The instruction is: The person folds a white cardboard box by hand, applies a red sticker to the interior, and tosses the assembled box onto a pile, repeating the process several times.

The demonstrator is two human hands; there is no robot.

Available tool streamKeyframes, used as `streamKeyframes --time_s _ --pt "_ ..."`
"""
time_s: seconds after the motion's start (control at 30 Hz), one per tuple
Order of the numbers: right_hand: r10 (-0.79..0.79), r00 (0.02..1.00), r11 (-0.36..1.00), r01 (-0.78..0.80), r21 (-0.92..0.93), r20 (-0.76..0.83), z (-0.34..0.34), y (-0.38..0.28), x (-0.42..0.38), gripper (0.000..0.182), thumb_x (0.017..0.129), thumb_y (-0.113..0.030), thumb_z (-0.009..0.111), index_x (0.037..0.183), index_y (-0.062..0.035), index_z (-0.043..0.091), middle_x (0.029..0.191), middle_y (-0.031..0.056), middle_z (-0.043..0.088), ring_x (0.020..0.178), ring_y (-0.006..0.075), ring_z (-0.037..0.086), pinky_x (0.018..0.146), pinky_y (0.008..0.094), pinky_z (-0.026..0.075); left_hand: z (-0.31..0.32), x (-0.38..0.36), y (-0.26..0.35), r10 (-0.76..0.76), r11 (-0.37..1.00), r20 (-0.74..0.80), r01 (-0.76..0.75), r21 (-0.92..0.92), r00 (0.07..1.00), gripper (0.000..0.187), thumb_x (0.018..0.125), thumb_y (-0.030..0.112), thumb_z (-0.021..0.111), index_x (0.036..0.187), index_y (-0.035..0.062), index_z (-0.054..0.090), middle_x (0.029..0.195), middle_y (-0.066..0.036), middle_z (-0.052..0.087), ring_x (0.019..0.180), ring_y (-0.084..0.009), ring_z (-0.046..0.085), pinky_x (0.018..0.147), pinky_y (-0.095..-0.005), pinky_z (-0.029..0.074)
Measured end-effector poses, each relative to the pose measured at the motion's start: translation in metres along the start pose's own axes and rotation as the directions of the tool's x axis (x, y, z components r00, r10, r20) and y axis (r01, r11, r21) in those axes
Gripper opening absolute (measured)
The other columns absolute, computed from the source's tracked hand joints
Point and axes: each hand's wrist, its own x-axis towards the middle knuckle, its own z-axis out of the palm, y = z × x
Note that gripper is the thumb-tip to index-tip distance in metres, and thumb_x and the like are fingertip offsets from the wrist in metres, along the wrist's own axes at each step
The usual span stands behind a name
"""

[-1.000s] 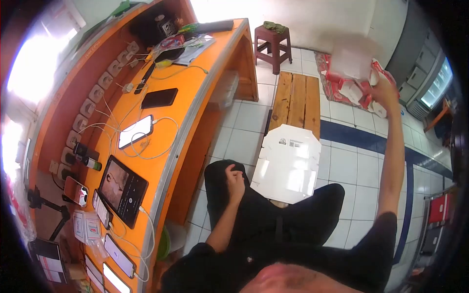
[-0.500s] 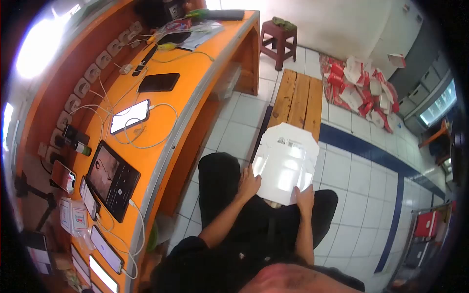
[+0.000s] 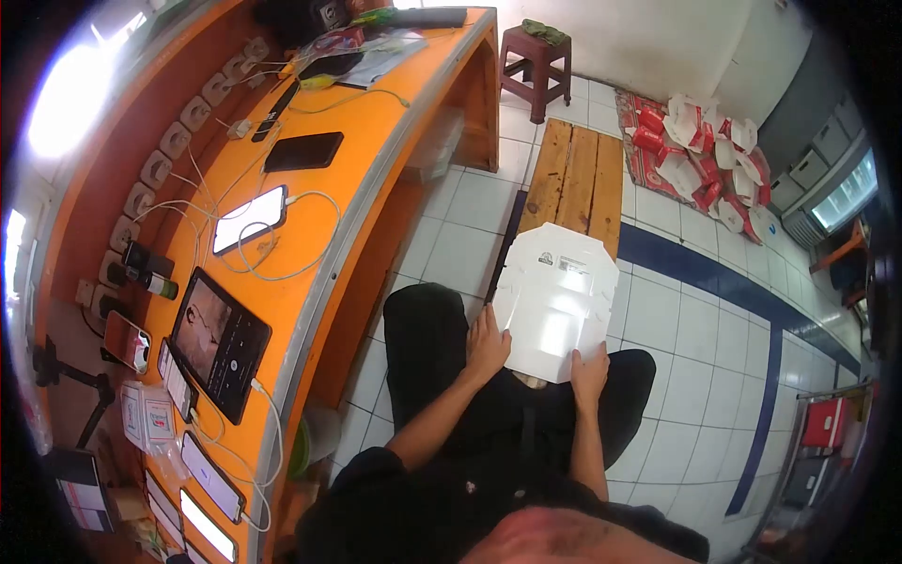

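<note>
**A:** Where's the flat white carton blank (image 3: 556, 303) right now?

**B:** It lies across my knees, its far end reaching toward twelve o'clock over the wooden bench (image 3: 575, 183). My left hand (image 3: 488, 344) has the near-left edge at about eight o'clock of the sheet; my right hand (image 3: 590, 365) has the near edge at about five o'clock.

**A:** And the grip?

**B:** Narrow on both sides, fingers pinched on the thin cardboard edge. I can't tell how much of each thumb sits underneath.

**A:** What could go wrong?

**B:** I judge the sheet could bow or crease off its score lines, because I hold only the near end and the far end hangs free. It may also be a stack; I can't tell, and if so I might lift two. A slack pinch could let it slide off my lap onto the tiled floor (image 3: 691, 324).

**A:** How are your arms set?

**B:** Both forearms run forward from six o'clock, elbows bent and tucked, wrists low over my thighs, palms turned inward. The orange table (image 3: 371, 132) with its phones and cables stays at nine o'clock, apart from my hands.
</note>
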Motion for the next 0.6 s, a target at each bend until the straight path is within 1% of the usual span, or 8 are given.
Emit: streamKeyframes --time_s 0.07,0.13,0.17,0.23,0.33,0.37,0.47,0.6 --pt "-0.178 0.977 0.984 0.175 -0.038 -0.116 0.009 0.014 0.003 0.06 0.085 -0.015 0.067 0.139 0.0052 0.05 0.126 0.0318 0.06 0.115 0.0473 0.059 0.101 0.0517 0.047 -0.001 0.0 0.0 0.032 0.998 -0.024 -0.03 0.053 0.999 0.068 0.09 0.02 0.065 0.147 -0.0049 0.039 0.141 -0.025 0.051 0.132 -0.0405 0.048 0.113 -0.0499 0.037" --pt "-0.027 0.999 0.998 0.026 -0.053 -0.021 -0.016 -0.016 0.001 0.053 0.086 -0.009 0.063 0.137 0.0025 0.054 0.119 0.0291 0.064 0.11 0.0446 0.061 0.098 0.0505 0.048 -0.01 0.003 0.007 0.064 0.991 -0.033 -0.059 0.12 0.997 0.067 0.089 0.018 0.067 0.148 -0.0002 0.041 0.139 -0.021 0.056 0.13 -0.0376 0.051 0.112 -0.0496 0.037" --pt "0.05 0.998 0.997 -0.048 -0.066 0.025 -0.025 -0.029 0.0 0.05 0.086 -0.006 0.061 0.136 0.0011 0.056 0.116 0.0278 0.065 0.108 0.0432 0.063 0.097 0.0499 0.049 -0.01 0.006 0.007 0.039 0.997 -0.031 -0.037 0.064 0.999 0.063 0.089 0.017 0.067 0.145 0.0013 0.045 0.135 -0.019 0.058 0.125 -0.0364 0.054 0.108 -0.0481 0.04" --pt "0.004 1.0 0.996 -0.003 0.092 -0.009 -0.008 -0.007 0.015 0.047 0.088 -0.005 0.06 0.135 -0.0015 0.058 0.112 0.0254 0.067 0.102 0.0397 0.065 0.092 0.0473 0.051 -0.009 0.016 0.003 -0.01 0.999 -0.026 0.008 -0.047 1.0 0.054 0.088 0.015 0.068 0.139 0.0041 0.054 0.127 -0.015 0.064 0.117 -0.0339 0.061 0.101 -0.0452 0.046" --pt "0.035 0.999 0.946 -0.026 0.322 -0.022 -0.008 0.001 0.031 0.042 0.091 -0.007 0.059 0.133 -0.0024 0.06 0.113 0.0241 0.068 0.097 0.0365 0.068 0.087 0.0434 0.053 -0.013 0.043 -0.008 -0.163 0.878 0.259 0.26 -0.402 0.952 0.038 0.089 0.015 0.069 0.125 0.0026 0.064 0.112 -0.014 0.068 0.1 -0.0331 0.067 0.085 -0.0411 0.052" --pt "0.062 0.998 0.917 -0.051 0.396 -0.016 -0.011 -0.002 0.036 0.04 0.093 -0.008 0.059 0.132 -0.0022 0.061 0.114 0.0241 0.068 0.096 0.0357 0.069 0.085 0.0421 0.054 -0.01 0.046 -0.01 -0.113 0.906 0.155 0.166 -0.39 0.981 0.032 0.091 0.016 0.068 0.119 0.0006 0.067 0.111 -0.016 0.068 0.091 -0.0343 0.069 0.075 -0.0389 0.054" --pt "0.042 0.999 0.887 -0.047 0.46 0.021 -0.016 -0.02 0.036 0.039 0.095 -0.012 0.062 0.132 -0.0017 0.061 0.12 0.0245 0.067 0.097 0.0342 0.071 0.083 0.0391 0.055 -0.016 0.037 0.012 -0.036 0.941 0.058 0.053 -0.334 0.998 0.036 0.092 0.016 0.066 0.126 0.003 0.064 0.119 -0.02 0.066 0.099 -0.0376 0.067 0.083 -0.0424 0.054" --pt "-0.203 0.974 0.932 0.162 0.323 0.096 -0.011 -0.038 0.02 0.045 0.095 -0.017 0.065 0.135 0.0012 0.058 0.125 0.0254 0.065 0.11 0.0379 0.067 0.093 0.0422 0.053 -0.004 0.018 0.023 0.267 0.962 0.098 -0.258 -0.095 0.959 0.059 0.093 0.02 0.065 0.145 -0.0019 0.047 0.138 -0.026 0.056 0.12 -0.0402 0.059 0.101 -0.0483 0.048"
